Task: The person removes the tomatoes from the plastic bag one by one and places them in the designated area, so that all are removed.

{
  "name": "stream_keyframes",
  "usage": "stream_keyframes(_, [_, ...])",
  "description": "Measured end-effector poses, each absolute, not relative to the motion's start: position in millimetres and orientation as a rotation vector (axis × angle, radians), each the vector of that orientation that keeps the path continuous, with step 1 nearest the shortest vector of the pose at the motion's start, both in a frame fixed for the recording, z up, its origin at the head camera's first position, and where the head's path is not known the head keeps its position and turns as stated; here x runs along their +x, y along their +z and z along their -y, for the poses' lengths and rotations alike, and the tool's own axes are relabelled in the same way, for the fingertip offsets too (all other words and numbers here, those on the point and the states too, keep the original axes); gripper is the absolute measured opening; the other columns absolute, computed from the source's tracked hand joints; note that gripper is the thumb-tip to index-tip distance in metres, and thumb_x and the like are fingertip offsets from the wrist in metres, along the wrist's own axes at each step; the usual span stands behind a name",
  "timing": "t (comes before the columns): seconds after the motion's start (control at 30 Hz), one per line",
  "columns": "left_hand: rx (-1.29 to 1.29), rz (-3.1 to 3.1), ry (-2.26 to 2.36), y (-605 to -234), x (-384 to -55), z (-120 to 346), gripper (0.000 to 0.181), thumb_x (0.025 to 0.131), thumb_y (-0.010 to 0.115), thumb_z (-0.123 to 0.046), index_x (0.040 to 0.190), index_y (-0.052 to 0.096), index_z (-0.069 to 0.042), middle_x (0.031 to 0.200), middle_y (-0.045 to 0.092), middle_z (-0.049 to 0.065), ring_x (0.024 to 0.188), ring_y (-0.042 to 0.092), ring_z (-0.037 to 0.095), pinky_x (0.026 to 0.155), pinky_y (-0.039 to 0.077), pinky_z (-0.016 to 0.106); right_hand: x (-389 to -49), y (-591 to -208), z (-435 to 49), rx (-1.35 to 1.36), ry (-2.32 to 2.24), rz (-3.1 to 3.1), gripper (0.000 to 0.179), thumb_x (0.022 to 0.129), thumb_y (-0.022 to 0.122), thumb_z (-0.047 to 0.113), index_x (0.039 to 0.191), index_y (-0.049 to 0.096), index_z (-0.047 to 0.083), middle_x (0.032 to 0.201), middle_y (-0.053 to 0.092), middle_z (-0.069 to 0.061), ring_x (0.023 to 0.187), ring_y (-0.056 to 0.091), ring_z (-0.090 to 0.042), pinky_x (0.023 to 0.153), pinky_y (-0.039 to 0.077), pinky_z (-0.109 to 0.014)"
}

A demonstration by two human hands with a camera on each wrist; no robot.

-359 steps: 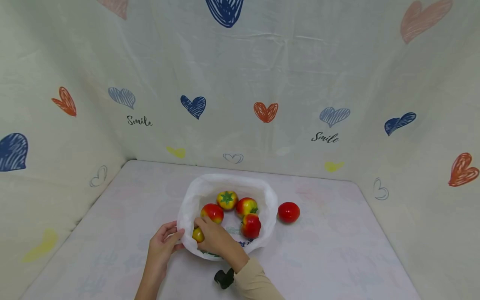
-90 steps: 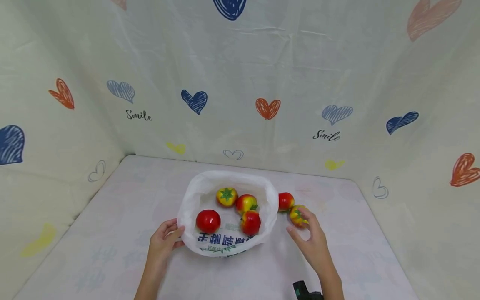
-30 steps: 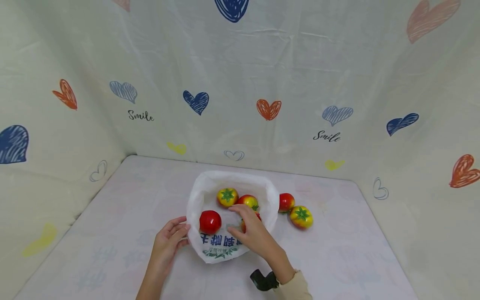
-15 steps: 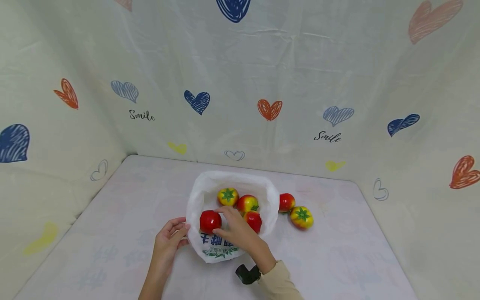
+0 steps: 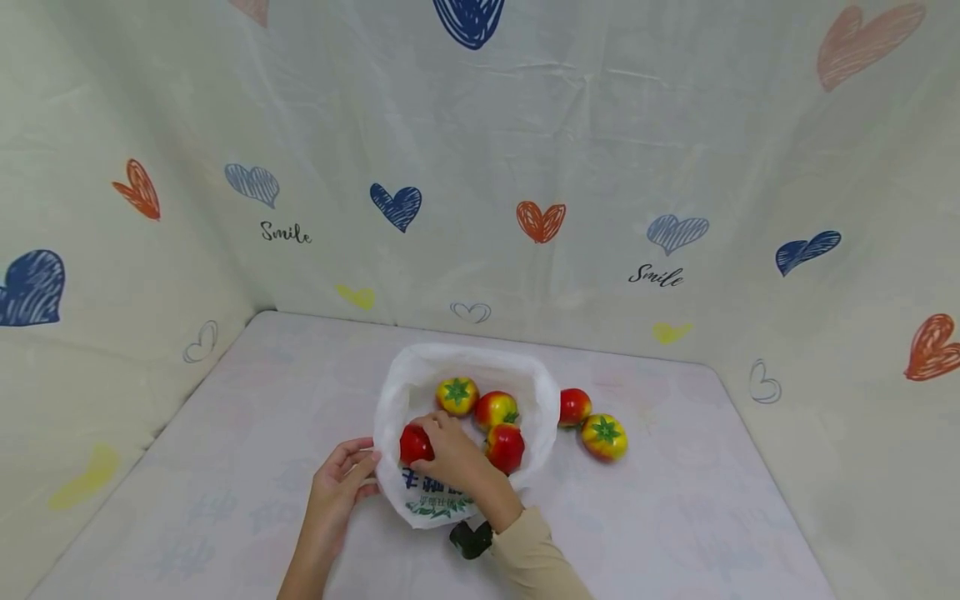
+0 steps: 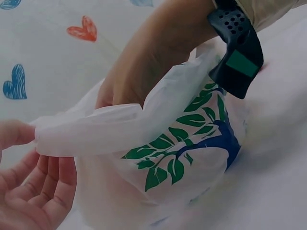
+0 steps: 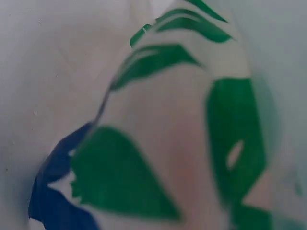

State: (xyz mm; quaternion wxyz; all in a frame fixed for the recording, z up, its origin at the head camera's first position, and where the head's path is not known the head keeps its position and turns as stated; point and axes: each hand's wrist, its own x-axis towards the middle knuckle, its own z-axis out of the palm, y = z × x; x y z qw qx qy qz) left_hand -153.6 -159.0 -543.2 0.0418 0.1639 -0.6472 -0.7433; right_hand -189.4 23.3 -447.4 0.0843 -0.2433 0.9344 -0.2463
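Right fingers: the right hand (image 5: 453, 454) reaches over the near rim into the bag, thumb and fingers curled round a glossy red tomato (image 5: 415, 446).
Right wrist view: blurred bag print fills it; the fingertips are hidden there.
Left fingers: the left hand (image 5: 339, 482) pinches the bag's left rim, thumb above and fingers below in the left wrist view.
Held tomato: inside the bag, close to its left wall, partly covered by the fingers.
Bag: the white plastic bag (image 5: 392, 417) sits mid-worktop, its folded-back mouth gaping and its far rim close to the worktop's far edge; green leaves and blue print mark it.
Others in bag: a yellow tomato (image 5: 457, 397) with a green star-shaped top lies toward the far wall; a red-and-yellow tomato (image 5: 496, 409) beside it, toward the right wall; a mostly red tomato (image 5: 506, 448) just nearer.
Outside bag: a red tomato (image 5: 575, 407) just beside the right rim, and a yellow-orange tomato (image 5: 603, 437) next to it, both between the bag and the worktop's right edge.
Right wrist: a black wrist device (image 5: 471, 540) and a beige sleeve (image 5: 536, 554).
Worktop: the pale worktop (image 5: 675, 500) shows its far left and far right corners.
Backdrop: a pale curtain (image 5: 465, 133) printed with hearts and "Smile" rises past the far edge.
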Motion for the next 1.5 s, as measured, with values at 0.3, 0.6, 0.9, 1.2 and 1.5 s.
stream_keyframes(0.3, [0.411, 2.06, -2.29, -506.0, -138.2, 152.6, 0.069, 0.071, 0.066, -0.056, 0.121, 0.047, -0.013, 0.102, 0.06, 0.002, 0.081, 0.062, 0.014, 0.067, 0.056, 0.03, -188.6, -452.1, -10.8, -0.705, -0.611, -2.805, 0.06, 0.075, 0.073, 0.029, 0.128, 0.045, 0.023, 0.124, 0.046, -0.003, 0.11, 0.045, -0.019, 0.085, 0.052, -0.038])
stream_keyframes(0.6, [0.54, 2.183, -2.25, -449.7, -121.3, 138.3, 0.046, 0.086, 0.061, -0.032, 0.123, 0.043, -0.011, 0.104, 0.057, 0.002, 0.079, 0.06, 0.01, 0.069, 0.055, 0.023, -186.1, -451.7, -5.5, -0.656, -0.6, -2.795, 0.068, 0.071, 0.076, 0.027, 0.13, 0.042, 0.025, 0.124, 0.046, -0.002, 0.107, 0.044, -0.018, 0.083, 0.053, -0.039])
stream_keyframes(0.9, [0.508, 2.173, -2.282, -451.4, -121.4, 138.2, 0.047, 0.085, 0.062, -0.025, 0.124, 0.04, -0.012, 0.106, 0.059, 0.004, 0.079, 0.06, 0.012, 0.069, 0.055, 0.024, -185.1, -453.7, -7.6, -0.61, -0.659, -2.747, 0.072, 0.068, 0.078, 0.023, 0.13, 0.041, 0.026, 0.121, 0.046, -0.002, 0.107, 0.044, -0.018, 0.083, 0.054, -0.039])
stream_keyframes(1.2, [0.521, 2.201, -2.265, -449.0, -122.1, 137.4, 0.047, 0.086, 0.062, -0.026, 0.124, 0.038, -0.013, 0.106, 0.062, 0.005, 0.081, 0.061, 0.01, 0.07, 0.054, 0.023, -184.6, -449.0, -17.7, -0.599, -0.811, -2.723, 0.072, 0.067, 0.079, 0.023, 0.129, 0.041, 0.024, 0.124, 0.047, -0.003, 0.109, 0.047, -0.02, 0.08, 0.054, -0.041])
stream_keyframes(1.5, [0.536, 2.218, -2.247, -448.3, -123.1, 136.8, 0.046, 0.084, 0.064, -0.025, 0.122, 0.04, -0.013, 0.108, 0.062, 0.008, 0.082, 0.061, 0.011, 0.072, 0.055, 0.023, -177.7, -436.4, -31.1, -0.596, -0.899, -2.747, 0.072, 0.068, 0.078, 0.027, 0.129, 0.042, 0.024, 0.124, 0.046, -0.004, 0.109, 0.049, -0.021, 0.08, 0.054, -0.043])
